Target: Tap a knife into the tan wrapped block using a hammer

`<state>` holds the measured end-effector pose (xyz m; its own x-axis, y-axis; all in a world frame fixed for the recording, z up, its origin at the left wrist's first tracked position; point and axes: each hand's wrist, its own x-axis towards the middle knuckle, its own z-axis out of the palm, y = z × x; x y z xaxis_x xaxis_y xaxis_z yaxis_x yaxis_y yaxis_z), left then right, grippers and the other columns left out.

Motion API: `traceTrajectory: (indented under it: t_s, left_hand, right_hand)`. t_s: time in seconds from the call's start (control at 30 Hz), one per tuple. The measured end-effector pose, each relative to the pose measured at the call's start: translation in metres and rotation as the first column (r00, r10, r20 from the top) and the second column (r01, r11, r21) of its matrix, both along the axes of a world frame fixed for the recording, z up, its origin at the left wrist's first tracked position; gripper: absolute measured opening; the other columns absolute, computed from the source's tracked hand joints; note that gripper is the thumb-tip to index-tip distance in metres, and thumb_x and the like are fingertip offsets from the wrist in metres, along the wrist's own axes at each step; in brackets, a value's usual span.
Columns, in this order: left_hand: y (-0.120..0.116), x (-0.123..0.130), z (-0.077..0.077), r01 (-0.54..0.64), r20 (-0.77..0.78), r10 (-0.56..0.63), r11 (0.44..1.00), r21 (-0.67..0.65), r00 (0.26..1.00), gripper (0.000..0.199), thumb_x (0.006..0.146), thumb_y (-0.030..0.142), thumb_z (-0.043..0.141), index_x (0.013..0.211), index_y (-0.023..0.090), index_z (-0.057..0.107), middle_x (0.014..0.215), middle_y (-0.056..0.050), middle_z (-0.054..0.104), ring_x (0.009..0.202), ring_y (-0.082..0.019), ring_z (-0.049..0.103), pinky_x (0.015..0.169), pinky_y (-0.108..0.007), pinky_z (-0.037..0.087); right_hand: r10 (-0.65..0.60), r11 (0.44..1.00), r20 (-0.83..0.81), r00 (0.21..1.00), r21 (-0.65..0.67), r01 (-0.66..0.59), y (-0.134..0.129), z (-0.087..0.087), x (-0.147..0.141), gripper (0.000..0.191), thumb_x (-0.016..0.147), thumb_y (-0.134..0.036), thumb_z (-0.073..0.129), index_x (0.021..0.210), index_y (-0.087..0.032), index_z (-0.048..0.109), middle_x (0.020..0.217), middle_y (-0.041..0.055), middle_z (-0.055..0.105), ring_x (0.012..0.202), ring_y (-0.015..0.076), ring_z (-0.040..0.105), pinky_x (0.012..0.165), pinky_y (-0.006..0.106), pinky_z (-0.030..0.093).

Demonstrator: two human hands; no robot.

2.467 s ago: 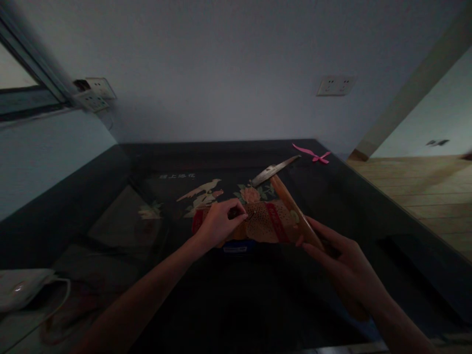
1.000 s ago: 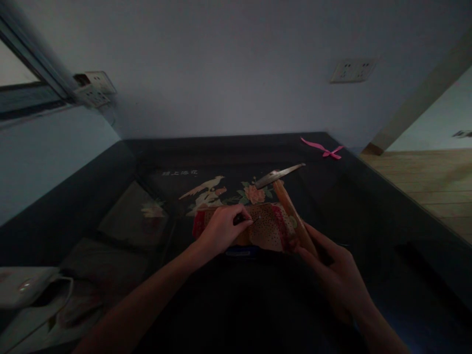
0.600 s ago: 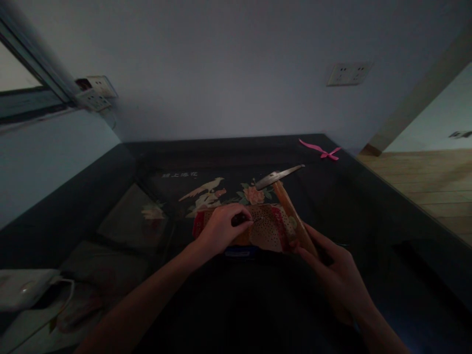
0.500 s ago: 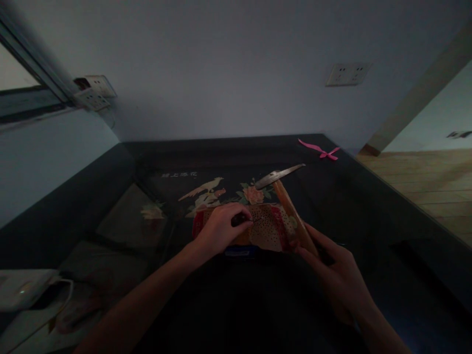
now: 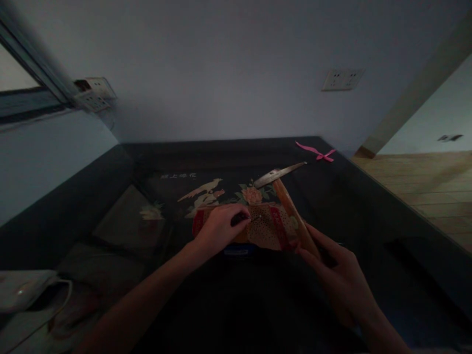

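Note:
My right hand (image 5: 332, 268) is wrapped round the wooden handle of a hammer (image 5: 289, 201), its metal head up and away from me. My left hand (image 5: 224, 223), closed in a pinch, holds a thin nail (image 5: 259, 217) with a small bright end. The nail is over a tan sheet dotted with holes (image 5: 263, 233), which has red bands and a torn-looking lower edge. Part of the sheet is under my left hand. Below it shows a blue-edged object (image 5: 238, 251), mostly hidden. The hammer head is beyond the sheet, apart from the nail.
The dark tabletop (image 5: 221, 157) bears a printed bird and flower picture. A pink ribbon (image 5: 320, 155) lies at the far right corner. A white device with a cord (image 5: 27, 290) is at the left. Wall sockets (image 5: 342, 80) are behind the table.
The small bright end of the nail shows more clearly now beside my left fingertips. Both hands and the hammer have hardly moved; the view has shifted slightly.

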<state>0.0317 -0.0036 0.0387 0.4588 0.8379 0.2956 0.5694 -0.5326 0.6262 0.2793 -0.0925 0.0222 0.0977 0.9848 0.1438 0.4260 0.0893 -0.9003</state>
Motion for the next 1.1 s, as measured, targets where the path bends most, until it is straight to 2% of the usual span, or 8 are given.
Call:
traceTrajectory:
  t_s: [0.6,0.73,0.93,1.03,1.1]
  left_hand:
    - [0.003,-0.001,-0.006,0.001,0.008,-0.001,1.000,-0.020,1.000,0.003,0.085,0.018,0.060,0.087,0.019,0.062,0.084,-0.001,0.069,0.075,-0.016,0.065,0.069,-0.027,0.049]
    - [0.006,-0.008,-0.007,0.001,0.036,0.000,1.000,-0.024,0.999,0.012,0.082,0.023,0.065,0.094,0.019,0.063,0.087,-0.002,0.069,0.075,-0.015,0.065,0.069,-0.026,0.051]
    - [0.005,-0.022,-0.015,-0.085,0.155,0.090,0.996,-0.038,0.984,0.021,0.077,0.025,0.071,0.097,0.019,0.065,0.084,-0.002,0.071,0.074,-0.016,0.066,0.070,-0.028,0.053]
    - [0.005,-0.023,-0.019,-0.065,0.209,0.081,0.994,-0.083,0.975,0.021,0.077,0.026,0.071,0.097,0.018,0.067,0.083,-0.002,0.072,0.075,-0.015,0.067,0.070,-0.026,0.054]
    - [0.005,-0.021,-0.019,-0.039,0.222,0.063,0.993,-0.111,0.973,0.020,0.078,0.026,0.071,0.096,0.018,0.068,0.082,-0.002,0.073,0.073,-0.015,0.067,0.069,-0.025,0.053]
  right_hand:
    - [0.033,0.999,0.021,0.999,0.003,-0.033,-0.001,-0.002,0.001,0.048,0.080,-0.032,0.067,0.127,-0.021,0.063,0.125,0.0055,0.068,0.109,0.0304,0.066,0.095,0.046,0.052]
    - [0.037,0.999,-0.032,0.999,-0.013,-0.037,-0.004,-0.001,0.002,0.048,0.082,-0.034,0.067,0.128,-0.023,0.062,0.121,0.0057,0.071,0.107,0.0289,0.067,0.096,0.046,0.051]
    - [0.045,0.995,-0.066,0.997,-0.085,-0.050,-0.020,0.009,0.017,0.051,0.085,-0.038,0.066,0.133,-0.027,0.058,0.115,0.0057,0.073,0.106,0.0277,0.067,0.099,0.047,0.049]
    - [0.065,0.991,0.001,0.998,-0.121,-0.064,-0.030,0.022,0.025,0.054,0.085,-0.038,0.066,0.137,-0.029,0.054,0.110,0.0046,0.074,0.096,0.0237,0.070,0.089,0.038,0.055]
    - [0.101,0.986,0.082,0.991,-0.138,-0.089,-0.036,0.036,0.026,0.054,0.085,-0.039,0.066,0.137,-0.030,0.053,0.092,0.0020,0.075,0.072,0.0179,0.069,0.068,0.029,0.059]
